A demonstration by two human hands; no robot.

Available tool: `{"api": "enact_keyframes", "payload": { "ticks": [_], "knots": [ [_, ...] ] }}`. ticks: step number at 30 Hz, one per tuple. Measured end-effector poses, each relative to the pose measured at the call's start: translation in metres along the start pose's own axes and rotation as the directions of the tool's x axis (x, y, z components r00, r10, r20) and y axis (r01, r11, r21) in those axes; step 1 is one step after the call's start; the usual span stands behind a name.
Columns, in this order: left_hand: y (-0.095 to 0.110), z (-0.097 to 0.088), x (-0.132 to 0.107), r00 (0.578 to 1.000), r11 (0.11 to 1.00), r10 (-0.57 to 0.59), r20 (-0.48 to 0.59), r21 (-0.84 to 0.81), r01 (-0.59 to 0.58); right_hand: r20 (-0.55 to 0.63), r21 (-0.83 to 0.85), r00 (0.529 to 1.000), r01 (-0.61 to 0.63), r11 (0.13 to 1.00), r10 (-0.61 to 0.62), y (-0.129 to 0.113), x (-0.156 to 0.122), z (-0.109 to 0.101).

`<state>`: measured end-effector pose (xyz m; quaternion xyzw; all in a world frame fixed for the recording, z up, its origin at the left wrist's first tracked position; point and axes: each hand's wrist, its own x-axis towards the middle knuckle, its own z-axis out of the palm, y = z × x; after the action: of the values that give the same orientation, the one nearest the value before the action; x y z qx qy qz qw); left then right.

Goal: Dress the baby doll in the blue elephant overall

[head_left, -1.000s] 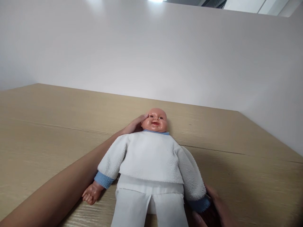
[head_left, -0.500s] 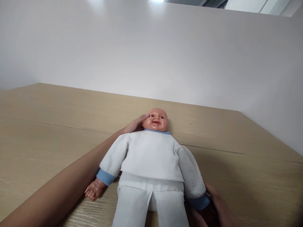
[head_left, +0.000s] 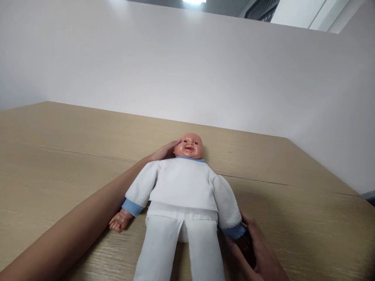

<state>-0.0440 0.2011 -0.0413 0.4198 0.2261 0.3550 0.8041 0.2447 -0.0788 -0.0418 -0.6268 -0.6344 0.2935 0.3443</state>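
A baby doll [head_left: 181, 187] in a white fleece top with blue cuffs and white trousers lies on its back on a light wooden table [head_left: 58, 156]. My left hand [head_left: 163, 153] cups the side of the doll's head [head_left: 189, 146], fingers curved against it. Lower right, my right hand [head_left: 254, 253] wraps its fingers round the doll's hand below the blue cuff [head_left: 234, 232]. The doll's other bare hand [head_left: 118, 222] rests on the table beside my left forearm.
A plain white wall [head_left: 187, 70] rises right behind the table's far edge. A seam [head_left: 263, 180] runs across the tabletop. The table's right edge slants down at the far right.
The view has pulled back and tilted, so the doll sits a bit higher and smaller in frame and more of my right hand shows. Both hands keep their holds.
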Motion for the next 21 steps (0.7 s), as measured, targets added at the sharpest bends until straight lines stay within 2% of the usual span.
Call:
{"api": "enact_keyframes", "payload": {
  "ticks": [3, 6, 8, 10, 12, 14, 16, 19, 21],
  "knots": [
    [-0.001, -0.008, 0.001, 0.996, 0.999, 0.044, -0.078, -0.007, -0.044, -0.006, -0.039, 1.000, 0.015, 0.999, -0.015, 0.002, 0.000, 0.001],
    [-0.001, -0.016, -0.009, 0.951, 0.989, 0.144, -0.275, 0.016, -0.146, -0.037, -0.137, 0.998, 0.054, 0.989, -0.059, 0.007, -0.002, 0.003],
    [-0.001, -0.015, -0.028, 0.909, 0.983, 0.181, -0.376, 0.064, -0.170, -0.054, -0.201, 0.994, 0.086, 0.976, -0.098, 0.010, -0.003, 0.004],
    [0.000, -0.007, -0.057, 0.896, 0.977, 0.194, -0.399, 0.164, -0.138, -0.056, -0.226, 0.992, 0.101, 0.969, -0.117, 0.011, -0.006, 0.001],
    [0.001, 0.004, -0.092, 0.892, 0.935, 0.224, -0.392, 0.344, -0.083, -0.046, -0.234, 0.992, 0.104, 0.967, -0.118, 0.011, -0.011, -0.004],
    [0.002, 0.016, -0.129, 0.873, 0.837, 0.257, -0.414, 0.547, 0.013, -0.032, -0.253, 0.993, 0.105, 0.962, -0.116, 0.011, -0.021, -0.012],
    [0.002, 0.028, -0.160, 0.861, 0.699, 0.261, -0.436, 0.701, 0.143, -0.025, -0.290, 0.993, 0.105, 0.951, -0.117, 0.013, -0.038, -0.019],
    [-0.001, 0.041, -0.193, 0.845, 0.485, 0.199, -0.497, 0.799, 0.355, -0.063, -0.354, 0.991, 0.088, 0.931, -0.118, 0.022, -0.078, -0.024],
    [-0.006, 0.049, -0.210, 0.822, 0.315, 0.264, -0.506, 0.850, 0.422, -0.135, -0.376, 0.978, 0.097, 0.921, -0.158, 0.027, -0.112, -0.022]
  ]
}}
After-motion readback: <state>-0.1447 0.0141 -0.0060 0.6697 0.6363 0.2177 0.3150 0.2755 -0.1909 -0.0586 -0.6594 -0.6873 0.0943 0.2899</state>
